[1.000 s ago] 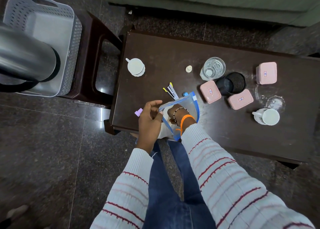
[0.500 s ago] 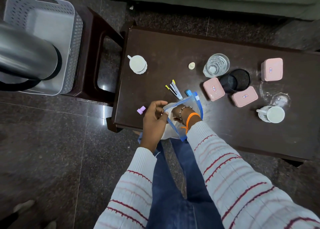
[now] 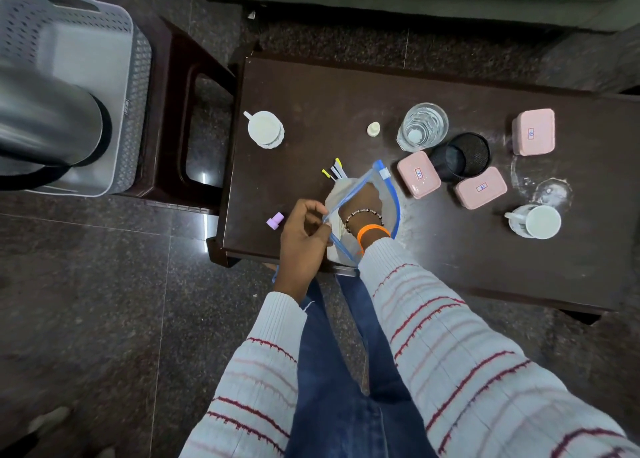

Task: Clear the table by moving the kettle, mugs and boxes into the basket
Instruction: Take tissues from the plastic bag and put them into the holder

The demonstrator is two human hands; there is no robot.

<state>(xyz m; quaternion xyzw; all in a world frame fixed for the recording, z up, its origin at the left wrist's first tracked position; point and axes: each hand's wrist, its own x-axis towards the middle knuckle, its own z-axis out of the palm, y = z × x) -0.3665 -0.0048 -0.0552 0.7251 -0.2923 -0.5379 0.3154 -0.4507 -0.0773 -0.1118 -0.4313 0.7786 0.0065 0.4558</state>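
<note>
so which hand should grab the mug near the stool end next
Left, probably. The left hand only pinches the zip bag rim and sits nearer that mug. The right hand is buried inside the bag, wrist-deep, so it would have to pull out first.

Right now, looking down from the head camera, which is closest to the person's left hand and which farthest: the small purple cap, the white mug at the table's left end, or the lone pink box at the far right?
From the left hand:
1. Purple cap, just to its left by the table's front edge.
2. White mug, further back at the left end.
3. Pink box, far across at the right.
</note>
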